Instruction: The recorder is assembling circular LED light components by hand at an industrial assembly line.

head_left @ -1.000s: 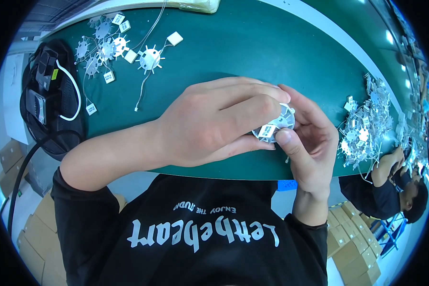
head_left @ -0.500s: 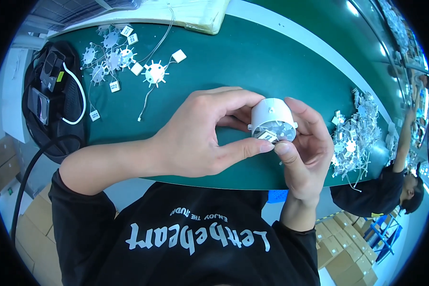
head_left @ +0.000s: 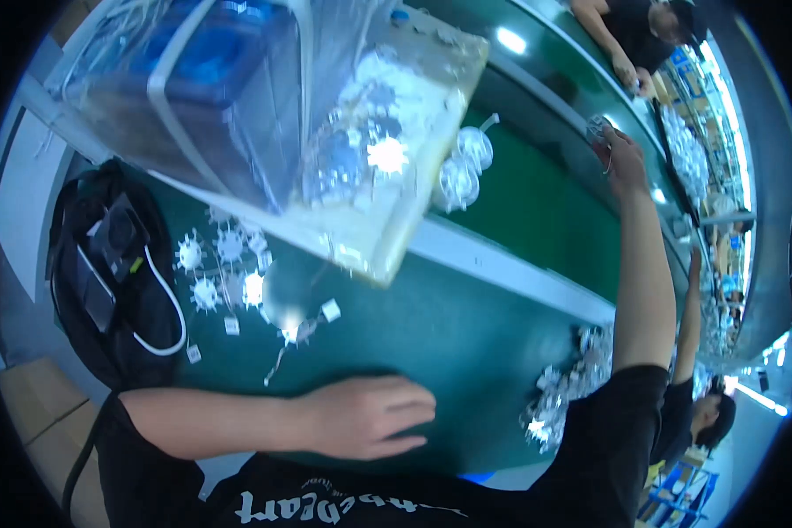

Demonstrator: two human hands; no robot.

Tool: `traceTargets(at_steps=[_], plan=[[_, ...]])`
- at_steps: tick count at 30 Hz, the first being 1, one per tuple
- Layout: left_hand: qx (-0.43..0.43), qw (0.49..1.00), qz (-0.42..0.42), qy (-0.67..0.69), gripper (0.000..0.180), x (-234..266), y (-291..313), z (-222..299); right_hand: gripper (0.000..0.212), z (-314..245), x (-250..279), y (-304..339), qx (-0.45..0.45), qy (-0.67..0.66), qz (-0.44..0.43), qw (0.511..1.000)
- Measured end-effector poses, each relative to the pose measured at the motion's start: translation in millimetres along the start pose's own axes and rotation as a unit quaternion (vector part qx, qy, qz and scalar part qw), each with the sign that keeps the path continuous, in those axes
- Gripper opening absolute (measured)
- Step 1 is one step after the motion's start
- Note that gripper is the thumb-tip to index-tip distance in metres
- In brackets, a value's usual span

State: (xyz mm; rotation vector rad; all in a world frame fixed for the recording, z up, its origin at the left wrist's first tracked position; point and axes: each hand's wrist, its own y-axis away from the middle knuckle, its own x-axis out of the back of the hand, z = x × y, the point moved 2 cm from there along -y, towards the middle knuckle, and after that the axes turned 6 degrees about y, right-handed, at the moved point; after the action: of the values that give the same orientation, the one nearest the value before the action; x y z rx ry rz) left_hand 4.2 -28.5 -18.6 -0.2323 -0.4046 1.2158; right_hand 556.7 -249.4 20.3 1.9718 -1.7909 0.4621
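My left hand (head_left: 374,418) lies low over the green table (head_left: 475,352), palm down, with fingers stretched and slightly apart, holding nothing. My right arm reaches far out past the table's white edge strip. At its end my right hand (head_left: 623,158) closes around a small clear, shiny piece (head_left: 599,129) whose exact kind is too small to tell. Beyond my left hand stands a smooth, whitish rounded thing (head_left: 283,295), blurred, beside white spoked circuit boards (head_left: 229,242) with wires and small square white blocks.
A plastic-wrapped box (head_left: 229,106) and a pale foam slab (head_left: 378,229) bearing spoked boards stand at the far left. Clear round plastic parts (head_left: 459,182) sit past the slab. A black bag (head_left: 106,273) lies left, a wired heap (head_left: 568,387) right. Co-workers (head_left: 651,35) stand opposite and right.
The white cylindrical housing has left both hands. My right hand has swung far forward and right; my left hand has drawn back low over the table. The view has shifted forward.
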Motion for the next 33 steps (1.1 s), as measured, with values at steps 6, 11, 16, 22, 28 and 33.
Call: traceTargets(at_steps=[6, 11, 16, 22, 28, 33], plan=[[0.000, 1.000, 0.020, 0.022, 0.025, -1.7, 3.3, 4.7, 0.043, -6.5, -21.4, -142.2, 0.024, 0.282, 0.129, 0.951], [0.015, 1.000, 0.006, 0.015, 0.023, -0.2, -2.2, -2.3, 0.051, -44.9, -80.5, -57.9, 0.344, 0.367, 0.110, 0.857], [-0.006, 1.000, -0.002, -0.009, 0.021, -1.9, -1.5, -3.6, 0.063, -115.2, -128.5, 176.8, 0.368, 0.279, -0.446, 0.766], [-0.037, 0.998, -0.021, -0.046, 0.023, 2.3, 1.2, -5.2, 0.062, -86.1, -119.1, 193.1, 0.408, 0.371, -0.201, 0.810], [-0.003, 0.994, 0.107, -0.035, 0.036, 8.5, -0.6, 7.2, 0.062, -89.2, -33.3, 304.9, 0.392, 0.340, -0.145, 0.843], [0.000, 0.986, 0.143, -0.086, 0.065, 16.7, -13.0, 8.2, 0.058, -52.2, -43.0, 425.7, 0.416, 0.311, -0.308, 0.797]])
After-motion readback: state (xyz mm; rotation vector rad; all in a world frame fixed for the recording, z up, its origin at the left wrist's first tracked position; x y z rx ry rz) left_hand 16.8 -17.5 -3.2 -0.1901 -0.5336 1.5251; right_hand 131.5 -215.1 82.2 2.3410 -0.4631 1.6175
